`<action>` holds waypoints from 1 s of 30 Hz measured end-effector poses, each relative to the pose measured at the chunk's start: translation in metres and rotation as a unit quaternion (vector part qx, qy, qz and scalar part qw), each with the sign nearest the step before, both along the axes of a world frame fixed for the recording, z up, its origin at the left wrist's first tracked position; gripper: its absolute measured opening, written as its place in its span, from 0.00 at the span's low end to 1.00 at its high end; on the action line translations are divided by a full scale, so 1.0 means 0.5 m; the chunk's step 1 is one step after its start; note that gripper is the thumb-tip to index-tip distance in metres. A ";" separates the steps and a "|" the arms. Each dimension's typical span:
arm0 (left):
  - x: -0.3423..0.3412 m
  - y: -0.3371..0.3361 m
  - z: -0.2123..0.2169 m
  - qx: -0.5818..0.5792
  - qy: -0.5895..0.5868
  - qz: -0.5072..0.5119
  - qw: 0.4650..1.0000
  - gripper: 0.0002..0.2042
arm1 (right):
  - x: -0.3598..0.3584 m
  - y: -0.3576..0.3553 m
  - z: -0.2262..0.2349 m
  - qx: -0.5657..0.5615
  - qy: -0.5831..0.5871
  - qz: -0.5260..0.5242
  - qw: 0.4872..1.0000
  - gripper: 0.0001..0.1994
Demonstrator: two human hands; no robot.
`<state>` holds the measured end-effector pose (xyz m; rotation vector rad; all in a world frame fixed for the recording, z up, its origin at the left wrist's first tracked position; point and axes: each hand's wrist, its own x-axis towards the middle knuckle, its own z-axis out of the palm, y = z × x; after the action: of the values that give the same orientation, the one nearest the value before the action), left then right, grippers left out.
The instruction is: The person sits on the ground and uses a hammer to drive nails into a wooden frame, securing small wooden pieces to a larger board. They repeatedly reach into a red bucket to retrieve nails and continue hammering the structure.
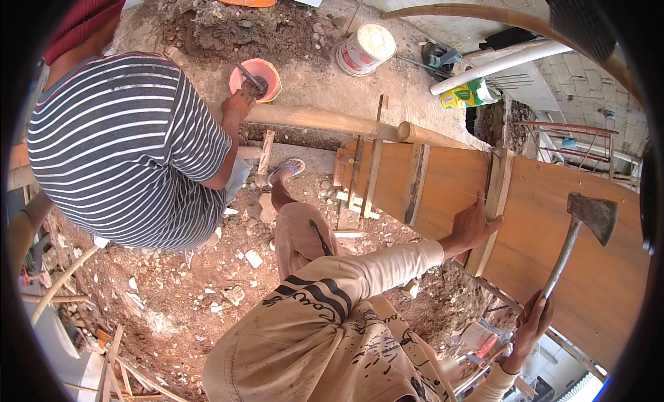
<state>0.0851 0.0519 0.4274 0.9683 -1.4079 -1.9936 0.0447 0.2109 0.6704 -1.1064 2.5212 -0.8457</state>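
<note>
A hatchet (592,217) with a dark, worn head is raised over the right part of a large brown plywood panel (574,264). My right hand (532,322) is wrapped round the lower end of its pale handle. My left hand (476,228) grips a wooden batten (499,188) that lies across the panel, thumb over the wood and index finger stretched along its left side. Whether a nail sits at those fingers is too small to tell. Farther left, more battens (417,184) cross the same panel.
A co-worker in a striped shirt (131,146) bends at the left, one hand at an orange bucket (273,91) holding a tool. Behind stand a white pail (366,49) and a bamboo pole (318,118). Rubble (187,291) covers the ground; a white pipe (501,64) lies far right.
</note>
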 end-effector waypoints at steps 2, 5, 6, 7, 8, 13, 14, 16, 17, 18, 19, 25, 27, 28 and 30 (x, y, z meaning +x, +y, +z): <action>-0.011 0.004 -0.004 -0.002 -0.001 0.011 1.000 0.51 | 0.012 0.008 -0.021 -0.050 -0.016 -0.009 0.999 0.18; -0.019 0.011 -0.008 -0.005 -0.003 0.023 1.000 0.51 | -0.002 0.018 -0.056 -0.134 -0.047 0.007 0.990 0.20; -0.020 0.013 -0.008 -0.008 -0.007 0.022 1.000 0.51 | 0.009 0.014 -0.074 -0.176 -0.061 -0.010 0.982 0.21; -0.022 0.010 -0.011 -0.010 -0.010 0.022 1.000 0.51 | 0.021 0.006 -0.086 -0.217 -0.074 -0.027 0.973 0.23; -0.013 0.002 -0.007 0.008 -0.002 -0.001 1.000 0.51 | 0.025 -0.003 -0.100 -0.225 -0.079 -0.025 0.971 0.26; 0.026 -0.048 0.033 0.078 0.001 -0.101 0.992 0.49 | 0.022 -0.026 -0.126 -0.238 -0.101 -0.049 0.965 0.29; 0.021 -0.046 0.031 0.080 -0.001 -0.099 0.992 0.49 | 0.015 -0.027 -0.129 -0.238 -0.114 -0.045 0.964 0.29; 0.013 -0.039 0.026 0.082 -0.006 -0.096 0.992 0.48 | 0.009 -0.027 -0.138 -0.239 -0.128 -0.060 0.961 0.29; 0.010 -0.038 0.025 0.084 -0.004 -0.088 0.993 0.48 | 0.012 -0.034 -0.143 -0.247 -0.126 -0.070 0.958 0.29; 0.007 -0.036 0.024 0.087 -0.003 -0.080 0.993 0.48 | 0.017 -0.041 -0.149 -0.255 -0.125 -0.080 0.956 0.29; 0.004 -0.033 0.023 0.089 -0.001 -0.072 0.993 0.48 | 0.017 -0.042 -0.155 -0.263 -0.123 -0.090 0.953 0.29; -0.009 -0.030 0.020 0.105 -0.007 -0.078 0.991 0.48 | 0.007 -0.051 -0.164 -0.280 -0.133 -0.091 0.946 0.30; -0.015 -0.022 0.016 0.084 -0.012 -0.059 0.995 0.48 | 0.005 -0.061 -0.165 -0.281 -0.117 -0.094 0.948 0.30; -0.015 -0.017 0.014 0.073 -0.014 -0.050 0.996 0.48 | 0.006 -0.067 -0.165 -0.279 -0.107 -0.088 0.950 0.30; -0.018 -0.011 0.007 0.057 -0.018 -0.045 0.997 0.48 | 0.005 -0.080 -0.164 -0.277 -0.080 -0.087 0.954 0.30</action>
<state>0.0759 0.0465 0.4307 1.0114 -1.3926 -2.1521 0.0474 0.1708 0.5881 -0.9087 2.3249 -1.6908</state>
